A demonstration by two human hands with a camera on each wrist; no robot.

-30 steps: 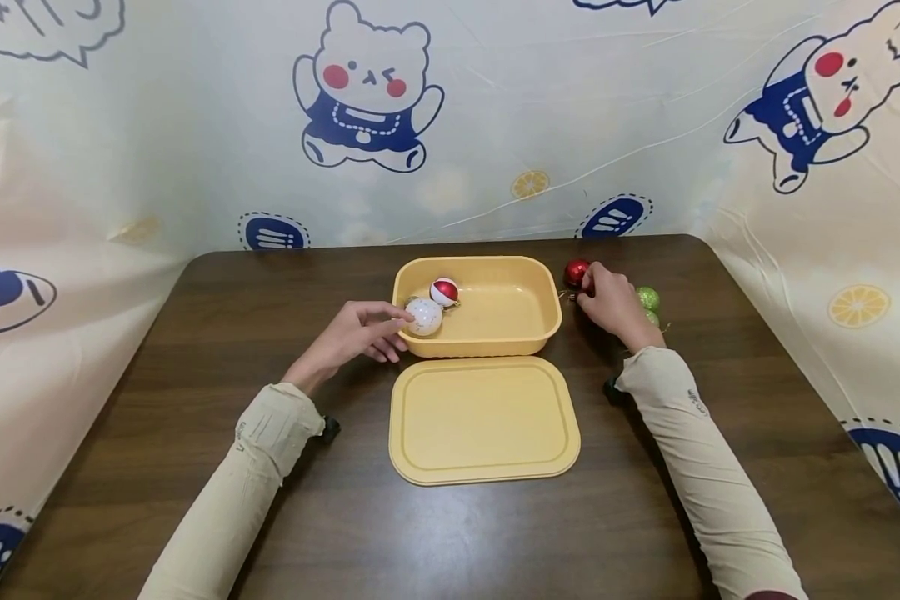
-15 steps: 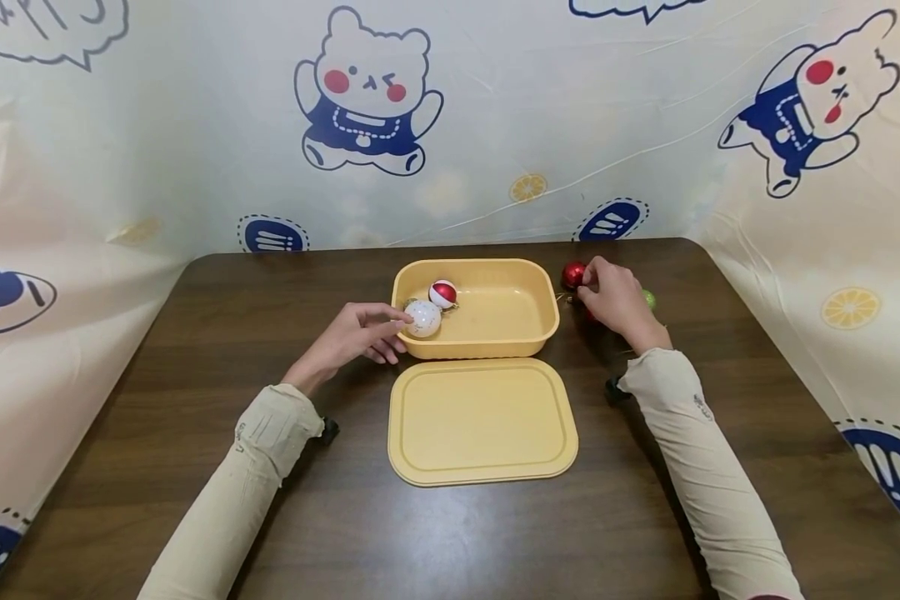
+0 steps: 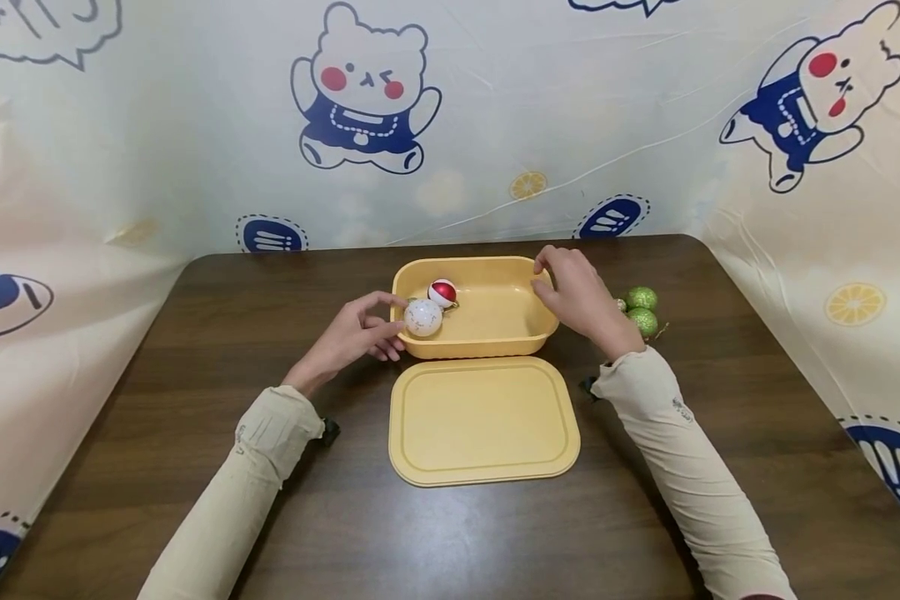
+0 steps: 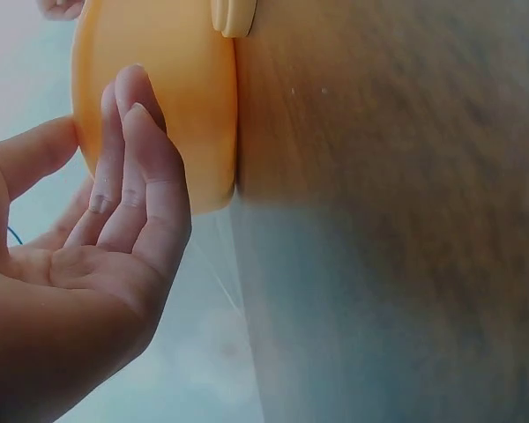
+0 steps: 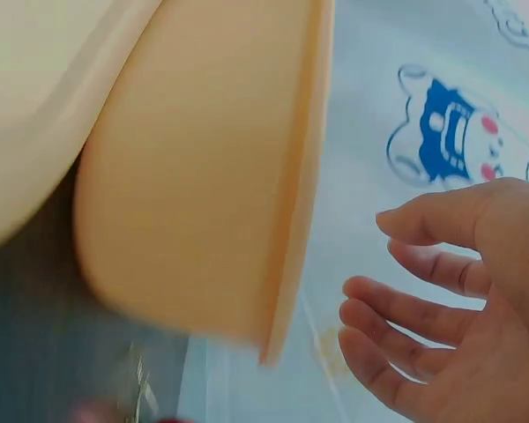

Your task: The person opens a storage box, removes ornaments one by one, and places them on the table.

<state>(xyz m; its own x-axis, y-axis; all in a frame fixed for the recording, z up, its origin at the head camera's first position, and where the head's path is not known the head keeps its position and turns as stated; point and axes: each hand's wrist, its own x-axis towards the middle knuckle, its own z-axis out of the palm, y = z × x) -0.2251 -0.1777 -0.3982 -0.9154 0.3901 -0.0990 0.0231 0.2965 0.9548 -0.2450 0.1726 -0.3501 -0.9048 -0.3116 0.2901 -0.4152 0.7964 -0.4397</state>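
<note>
Leaving the red ball, the right hand (image 3: 581, 296) now hovers loosely open, empty, at the tub's (image 3: 487, 346) rim; left hand (image 3: 356, 333), fingers straight, steadies the tub for loading balls.

I see the box (image 3: 487, 346) mid-table (image 3: 195, 350), the lid (image 3: 483, 421) just before it, two balls (image 3: 423, 317) in its left end, two more (image 3: 642, 310) right of it.

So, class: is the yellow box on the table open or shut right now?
Open. The yellow box has no cover on; its lid lies flat on the table in front of it, and two baubles show inside.
</note>
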